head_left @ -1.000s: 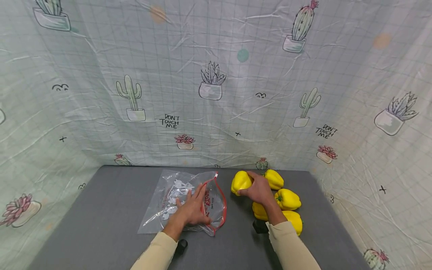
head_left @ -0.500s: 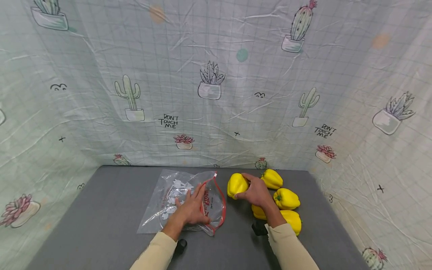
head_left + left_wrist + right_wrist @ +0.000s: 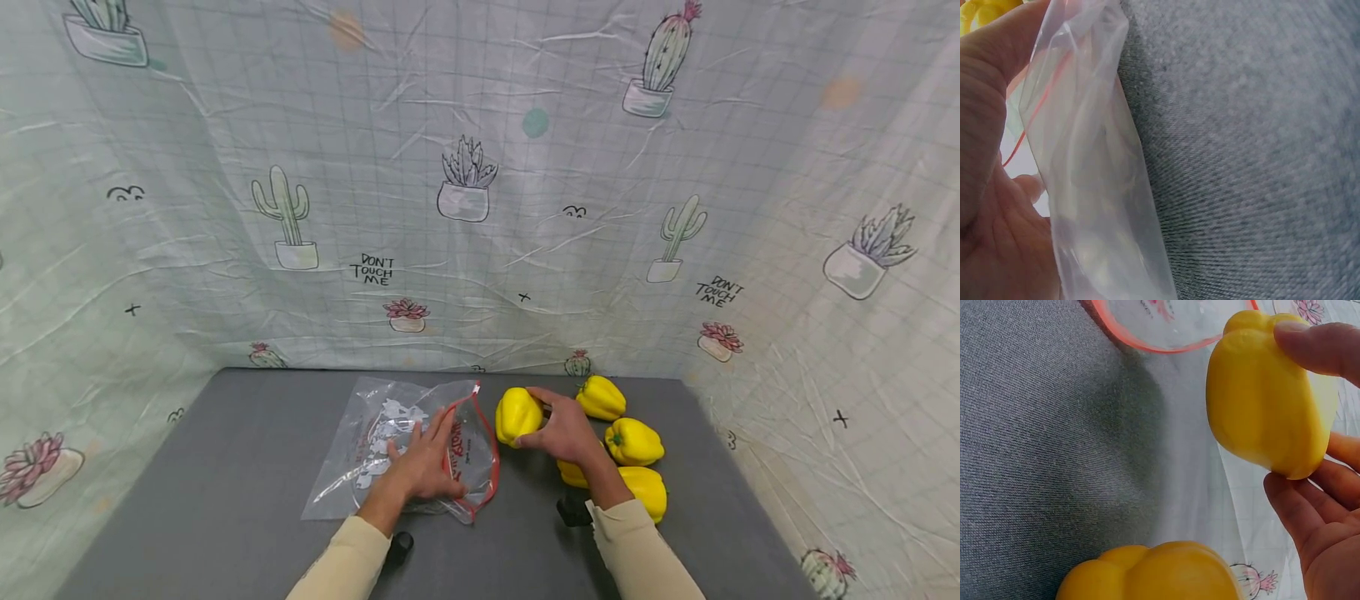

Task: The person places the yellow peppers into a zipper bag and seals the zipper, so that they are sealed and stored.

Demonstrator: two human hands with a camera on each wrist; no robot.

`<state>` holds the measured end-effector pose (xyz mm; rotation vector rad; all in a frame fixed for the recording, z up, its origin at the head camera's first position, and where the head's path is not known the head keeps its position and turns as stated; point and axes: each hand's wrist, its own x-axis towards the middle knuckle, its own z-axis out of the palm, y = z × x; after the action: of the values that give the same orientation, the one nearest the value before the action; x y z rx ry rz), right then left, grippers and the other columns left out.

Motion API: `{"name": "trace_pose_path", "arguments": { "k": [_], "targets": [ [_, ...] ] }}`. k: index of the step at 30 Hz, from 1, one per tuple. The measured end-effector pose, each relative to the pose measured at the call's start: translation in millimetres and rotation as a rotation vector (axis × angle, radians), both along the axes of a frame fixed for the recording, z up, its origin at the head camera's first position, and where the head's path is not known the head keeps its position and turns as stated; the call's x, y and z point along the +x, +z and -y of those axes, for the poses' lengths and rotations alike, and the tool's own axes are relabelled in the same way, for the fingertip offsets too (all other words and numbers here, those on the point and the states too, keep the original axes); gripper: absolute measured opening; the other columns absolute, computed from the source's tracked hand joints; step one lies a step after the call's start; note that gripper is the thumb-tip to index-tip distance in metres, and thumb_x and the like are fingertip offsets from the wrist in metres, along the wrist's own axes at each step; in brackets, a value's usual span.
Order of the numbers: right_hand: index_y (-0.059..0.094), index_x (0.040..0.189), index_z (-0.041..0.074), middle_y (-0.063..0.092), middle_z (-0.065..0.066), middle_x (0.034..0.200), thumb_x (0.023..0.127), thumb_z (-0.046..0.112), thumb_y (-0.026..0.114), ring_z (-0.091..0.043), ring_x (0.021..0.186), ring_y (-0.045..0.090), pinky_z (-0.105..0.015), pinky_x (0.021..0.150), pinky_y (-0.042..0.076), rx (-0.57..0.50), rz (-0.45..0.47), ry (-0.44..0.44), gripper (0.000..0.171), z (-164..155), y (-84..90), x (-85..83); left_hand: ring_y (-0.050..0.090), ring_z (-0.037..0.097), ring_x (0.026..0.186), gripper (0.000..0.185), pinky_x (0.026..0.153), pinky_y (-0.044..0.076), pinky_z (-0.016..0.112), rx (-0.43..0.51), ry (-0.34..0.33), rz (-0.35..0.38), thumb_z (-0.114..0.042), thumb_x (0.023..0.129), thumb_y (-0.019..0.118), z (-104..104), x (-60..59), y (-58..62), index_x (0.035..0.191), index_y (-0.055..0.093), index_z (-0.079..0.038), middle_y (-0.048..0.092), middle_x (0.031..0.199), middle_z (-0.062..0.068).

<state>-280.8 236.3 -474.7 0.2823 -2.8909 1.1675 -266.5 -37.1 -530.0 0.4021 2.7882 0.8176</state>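
Note:
In the head view a yellow bell pepper is pinched between the thumb and fingers of my right hand. It is just right of the mouth of a clear plastic zip bag. The right wrist view shows the same bell pepper raised over the table, thumb on one side and fingertips on the other. My left hand lies spread over the bag near its red-edged mouth, fingers extended. Close up in the left wrist view, the bag's film runs beside the thumb and palm. The bag has white and red print.
More yellow bell peppers lie right of my right hand: one at the back, one in the middle, one nearer and one partly under the wrist. A cactus-print sheet hangs behind and beside the grey table.
My right hand has carried the bell pepper left and slightly toward me, closer to the bag's mouth. My left hand and the bag have stayed in place.

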Motion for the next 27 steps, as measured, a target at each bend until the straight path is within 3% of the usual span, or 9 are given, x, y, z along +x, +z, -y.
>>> {"name": "trace_pose_path", "arguments": {
  "k": [11,27],
  "targets": [
    [0.055,0.15,0.008,0.06,-0.014,0.15,0.072,0.023,0.096,-0.038,0.132,0.062,-0.055,0.111,0.051,-0.093,0.006,0.096,0.089,4.9,-2.5,4.4,0.015,0.055,0.158,0.131,0.107,0.006,0.093,-0.012,0.008,-0.009,-0.046,0.068,0.093,1.5,1.4,1.0,0.169,0.011,-0.025,0.014,0.177,0.005],
    [0.054,0.149,0.005,0.06,-0.016,0.149,0.074,0.022,0.094,-0.037,0.132,0.062,-0.055,0.111,0.051,-0.143,-0.007,0.256,0.086,14.7,-15.7,11.3,0.015,0.056,0.158,0.131,0.107,0.006,0.093,-0.021,-0.002,0.003,-0.047,0.07,0.091,-2.1,1.9,4.2,0.169,0.008,-0.026,0.012,0.178,0.003]
  ]
}}
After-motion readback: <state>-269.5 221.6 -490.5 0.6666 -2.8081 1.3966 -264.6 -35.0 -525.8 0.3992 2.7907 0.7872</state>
